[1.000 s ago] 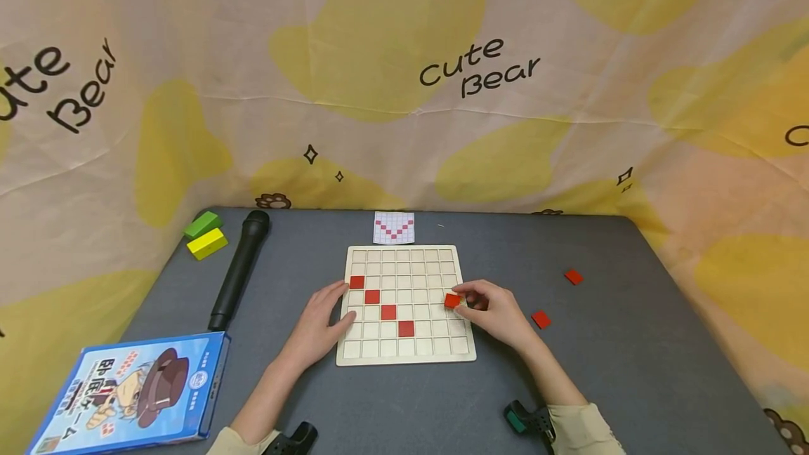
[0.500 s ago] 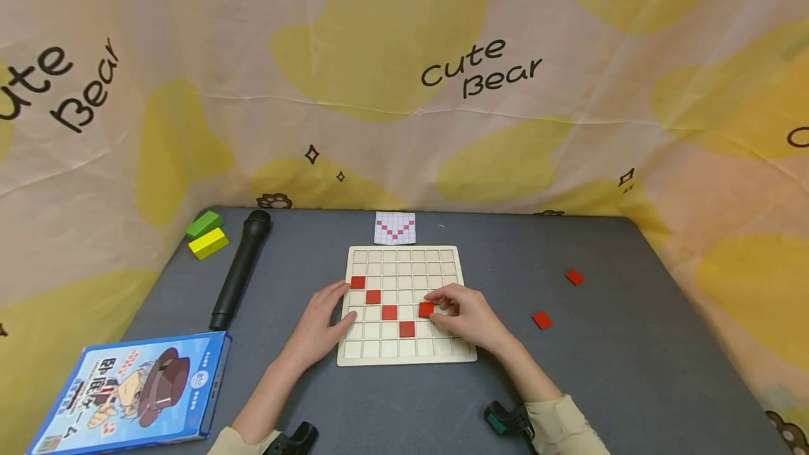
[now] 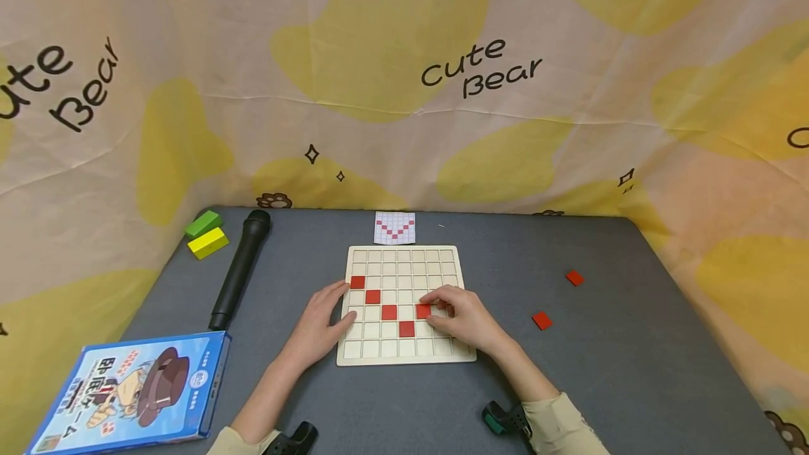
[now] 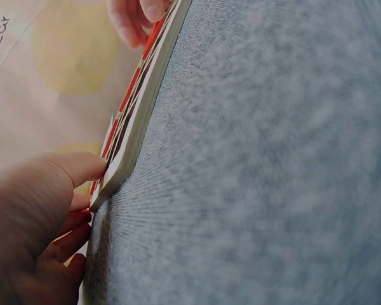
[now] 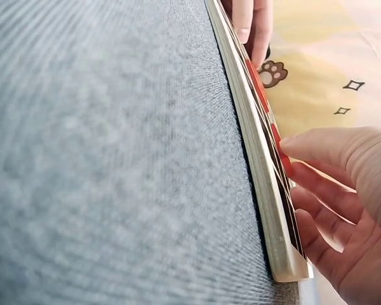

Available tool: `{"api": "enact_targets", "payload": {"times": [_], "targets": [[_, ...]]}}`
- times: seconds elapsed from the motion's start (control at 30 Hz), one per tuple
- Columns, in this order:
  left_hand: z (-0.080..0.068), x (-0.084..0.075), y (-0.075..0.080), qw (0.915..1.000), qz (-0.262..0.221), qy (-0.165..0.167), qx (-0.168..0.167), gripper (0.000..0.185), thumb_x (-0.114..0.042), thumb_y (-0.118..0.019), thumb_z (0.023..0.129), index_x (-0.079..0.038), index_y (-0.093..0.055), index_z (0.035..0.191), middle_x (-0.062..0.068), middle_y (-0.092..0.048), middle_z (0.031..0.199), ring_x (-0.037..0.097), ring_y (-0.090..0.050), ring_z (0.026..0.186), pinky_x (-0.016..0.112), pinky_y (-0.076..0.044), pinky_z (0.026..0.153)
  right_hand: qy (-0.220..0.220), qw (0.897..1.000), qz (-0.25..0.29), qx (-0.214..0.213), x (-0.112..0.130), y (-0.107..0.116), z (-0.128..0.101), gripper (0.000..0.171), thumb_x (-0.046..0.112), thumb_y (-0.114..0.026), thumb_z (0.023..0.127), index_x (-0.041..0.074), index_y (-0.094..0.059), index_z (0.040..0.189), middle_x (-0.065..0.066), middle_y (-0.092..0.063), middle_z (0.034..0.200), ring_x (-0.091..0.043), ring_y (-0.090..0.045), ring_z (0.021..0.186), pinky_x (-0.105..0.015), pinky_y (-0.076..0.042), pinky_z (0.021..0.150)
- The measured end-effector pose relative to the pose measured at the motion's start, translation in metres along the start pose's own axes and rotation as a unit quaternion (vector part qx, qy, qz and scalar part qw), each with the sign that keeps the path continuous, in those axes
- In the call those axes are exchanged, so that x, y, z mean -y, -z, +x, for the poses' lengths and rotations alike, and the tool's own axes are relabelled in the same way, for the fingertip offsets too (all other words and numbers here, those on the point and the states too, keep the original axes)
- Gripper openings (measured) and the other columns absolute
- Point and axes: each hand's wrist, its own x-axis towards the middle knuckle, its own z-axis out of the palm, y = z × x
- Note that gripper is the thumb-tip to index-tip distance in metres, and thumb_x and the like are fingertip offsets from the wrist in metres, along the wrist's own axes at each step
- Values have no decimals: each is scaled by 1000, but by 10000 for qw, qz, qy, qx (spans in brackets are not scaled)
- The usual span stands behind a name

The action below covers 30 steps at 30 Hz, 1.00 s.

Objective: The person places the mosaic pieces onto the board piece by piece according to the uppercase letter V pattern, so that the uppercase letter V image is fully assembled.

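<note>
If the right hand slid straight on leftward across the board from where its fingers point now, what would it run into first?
Probably the red tile two cells left of the tile under the right hand, with one bare cell of the wooden board between. Beyond it rests the left hand. Height above the board is unclear.

I sit at a gray table [image 3: 632,371]. A cloth wall [image 3: 404,55] with yellow shapes says "Cute Bear".

Red tile [image 3: 423,311]: my right hand [image 3: 464,318] covers its right edge; I can't tell whether it sits flat in its board [image 3: 404,357] cell.
Board cells under that hand: hidden.
Pattern card [image 3: 395,227] behind the board: too small to read exactly.
Blue box [image 3: 126,392] left of the board: corner cut off.
</note>
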Motion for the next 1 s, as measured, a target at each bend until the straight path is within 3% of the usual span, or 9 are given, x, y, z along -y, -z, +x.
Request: {"api": "enact_targets", "payload": {"times": [0.33, 0.6, 1.0], "targets": [[1, -1, 0, 10000, 27, -19, 10, 59, -18, -70, 90, 5, -48, 140, 19, -45, 145, 38, -39, 133, 55, -34, 106, -221, 9996, 0, -189, 1, 1, -4, 24, 7, -74, 83, 15, -73, 105, 3, -61, 85, -14, -52, 70, -23, -41, 64], [0, -2, 0, 10000, -43, -23, 34, 59, -18, -70, 90, 5, -48, 140, 19, -45, 145, 38, -39, 133, 55, -34, 106, -311, 9992, 152, -196, -2, 5, -10, 25, 10, -74, 84, 14, -72, 108, 4, -64, 89, -10, -53, 73, -24, -44, 65], [0, -1, 1, 10000, 12, -9, 35, 58, -17, -70, 90, 5, -48, 140, 20, -45, 145, 38, -39, 133, 55, -33, 106, -805, 9953, -101, -521, -22, 43, -33, 22, 10, -73, 87, 15, -73, 108, 7, -64, 92, -9, -55, 70, -24, -47, 62]]}}
